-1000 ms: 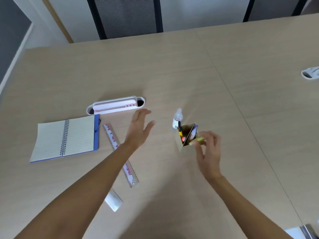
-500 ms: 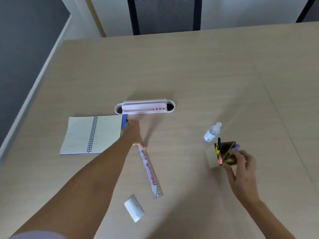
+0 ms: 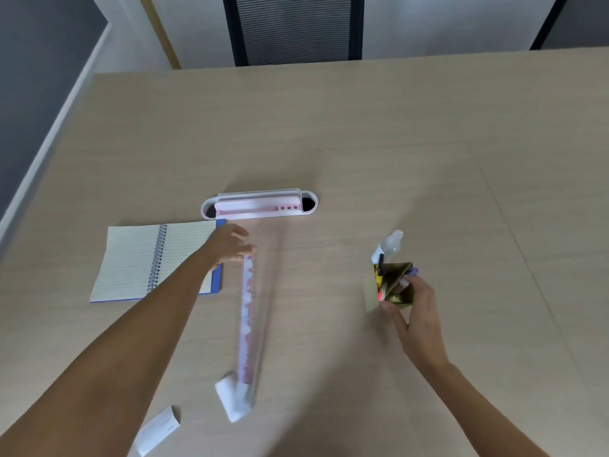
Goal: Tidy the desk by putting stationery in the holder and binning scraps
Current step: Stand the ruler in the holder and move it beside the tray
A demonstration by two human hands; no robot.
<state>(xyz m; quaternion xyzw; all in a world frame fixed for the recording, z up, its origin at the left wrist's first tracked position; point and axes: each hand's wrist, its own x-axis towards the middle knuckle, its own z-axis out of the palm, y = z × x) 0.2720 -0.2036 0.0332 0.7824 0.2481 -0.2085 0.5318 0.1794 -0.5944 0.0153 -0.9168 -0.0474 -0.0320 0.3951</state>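
Note:
My left hand [image 3: 230, 244] grips the far end of a clear ruler [image 3: 247, 324] with pink print; the ruler is motion-blurred and its near end lies against a white paper scrap [image 3: 230, 400]. A second white scrap [image 3: 158, 430] lies near the front edge. My right hand [image 3: 417, 316] holds the near side of a small gold holder [image 3: 393, 286] that has pens in it, at the right.
An open spiral notebook [image 3: 151, 258] lies at the left. A white and pink oblong case [image 3: 260, 204] sits beyond it. A small clear bottle [image 3: 389, 247] stands right behind the holder. A black mesh chair [image 3: 293, 28] stands behind the desk [image 3: 362, 143].
My left hand has closed on the ruler's far end and swung the ruler so its near end reaches the paper scrap. My right hand stays on the holder. The camera view shifted left.

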